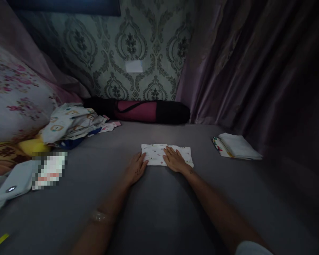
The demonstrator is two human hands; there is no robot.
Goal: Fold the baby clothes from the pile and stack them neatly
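A white cloth garment with a small scattered print [155, 153] lies folded into a flat rectangle on the grey bed sheet [159, 205]. My right hand [174, 159] rests flat on its middle, fingers stretched out and slightly spread. At the cloth's left end, my left hand [136, 167] touches the edge with its fingertips, its fingers extended and a little blurred. Neither hand grips anything. What the folded layers are inside cannot be made out.
To the right lies a stack of folded cloths [239, 146]. Crumpled printed clothes [71, 122] are heaped at the left, near a white power bank [16, 180] with a cable. A black and maroon long bag [138, 111] lies along the wall; curtains [228, 71] hang at the right.
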